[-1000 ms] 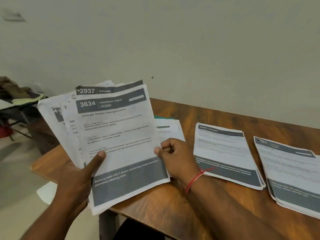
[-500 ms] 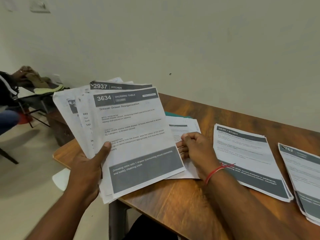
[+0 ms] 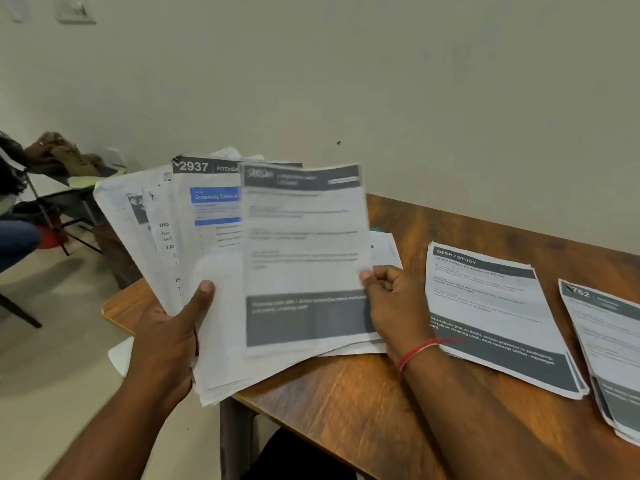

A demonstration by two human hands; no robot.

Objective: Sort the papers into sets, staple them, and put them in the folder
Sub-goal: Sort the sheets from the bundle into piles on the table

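My left hand (image 3: 173, 327) grips a fanned stack of printed papers (image 3: 194, 237) above the table's left corner, thumb across the front. My right hand (image 3: 394, 299) pinches the right edge of the top sheet (image 3: 301, 251), a blurred page with grey header and footer bands, pulled sideways off the stack. Under it a sheet with a blue heading shows. Three sorted piles lie on the wooden table (image 3: 346, 393): one behind my right hand (image 3: 384, 247), a "Desk / Study" pile (image 3: 491, 306) in the middle, and a third pile (image 3: 609, 341) at the right edge. A green folder corner (image 3: 375, 230) peeks out beneath the first pile.
A plain wall runs close behind the table. At the far left stand a dark metal-framed table (image 3: 62, 202) with shoes on it and part of another person (image 3: 14, 209). Light floor lies below the table's left edge.
My right hand has taken the top sheet by its right edge and is sliding it to the right off the stack, uncovering a blue-headed page. The camera has shifted left.
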